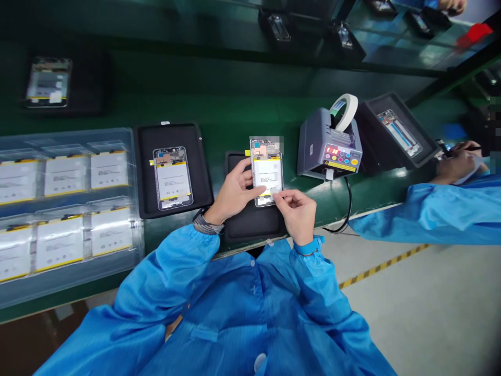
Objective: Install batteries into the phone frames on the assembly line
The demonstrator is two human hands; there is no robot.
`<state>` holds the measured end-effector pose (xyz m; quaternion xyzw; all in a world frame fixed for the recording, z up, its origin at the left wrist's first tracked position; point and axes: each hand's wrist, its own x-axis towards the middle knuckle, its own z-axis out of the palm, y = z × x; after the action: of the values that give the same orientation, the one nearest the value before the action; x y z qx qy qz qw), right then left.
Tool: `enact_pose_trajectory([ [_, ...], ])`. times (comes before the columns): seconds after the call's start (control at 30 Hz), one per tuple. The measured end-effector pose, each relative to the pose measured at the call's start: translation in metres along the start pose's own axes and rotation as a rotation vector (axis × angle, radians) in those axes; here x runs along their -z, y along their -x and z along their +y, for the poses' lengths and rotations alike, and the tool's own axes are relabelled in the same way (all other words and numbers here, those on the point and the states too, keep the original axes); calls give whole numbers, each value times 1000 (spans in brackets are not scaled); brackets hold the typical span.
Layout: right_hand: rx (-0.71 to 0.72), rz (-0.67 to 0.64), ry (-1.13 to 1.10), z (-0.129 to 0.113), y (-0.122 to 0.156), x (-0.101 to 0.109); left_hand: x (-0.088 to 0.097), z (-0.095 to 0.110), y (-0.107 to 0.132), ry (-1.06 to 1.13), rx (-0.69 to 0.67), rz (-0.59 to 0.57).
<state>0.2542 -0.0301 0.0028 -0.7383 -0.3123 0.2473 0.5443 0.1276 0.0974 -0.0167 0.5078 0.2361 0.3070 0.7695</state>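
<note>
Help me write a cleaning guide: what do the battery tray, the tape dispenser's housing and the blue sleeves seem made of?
Battery tray: translucent, glossy, probably thin plastic; bright glints and moulded pockets show.
Dispenser housing: smooth grey, likely moulded plastic by its rounded edges, though painted metal is possible.
Blue sleeves: thin fabric, probably synthetic, with a slight sheen and crisp wrinkles.

phone [268, 173] is seen with its back open, internals exposed. white battery [267, 169] is seated mid-body, edged in yellow at top and bottom, with small print on it. board [270, 150] is exposed above, marked by a copper patch [256, 153] and a blue square [257, 145]. yellow tab [247, 153] is left jutting at upper left. phone is held lengthwise, board end away, over black tray [254, 225].
</note>
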Motion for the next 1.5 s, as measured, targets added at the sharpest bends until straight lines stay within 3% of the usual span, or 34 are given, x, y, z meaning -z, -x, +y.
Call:
enact_pose_trajectory([
  [0.63, -19, 61, -80, 1, 1, -4, 0, 0, 1, -11, -20, 3],
  [0.97, 60, 48, -43, 0, 2, -3, 4, -2, -2, -21, -51, -1],
  [1.5, 51, 85, 27, -1, -1, -9, 5, -4, -2, -13, -66, -3],
])
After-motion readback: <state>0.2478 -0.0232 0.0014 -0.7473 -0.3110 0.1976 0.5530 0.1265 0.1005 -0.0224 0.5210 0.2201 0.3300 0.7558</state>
